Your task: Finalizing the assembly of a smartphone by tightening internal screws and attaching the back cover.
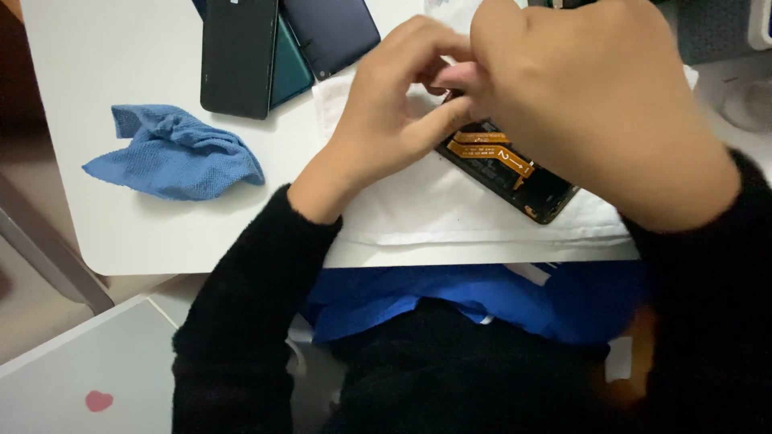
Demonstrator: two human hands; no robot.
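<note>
An opened black phone with orange flex cables showing lies on a white cloth on the white table. My left hand and my right hand meet over the phone's upper end. The fingers of both pinch together there, touching the phone. The spot they work on is hidden by the fingers. I cannot tell if a small part is held between them.
A crumpled blue cloth lies at the table's left. Several dark phones or panels are stacked at the back. A grey surface with a pink heart sticker sits lower left. The table's front edge runs just above my lap.
</note>
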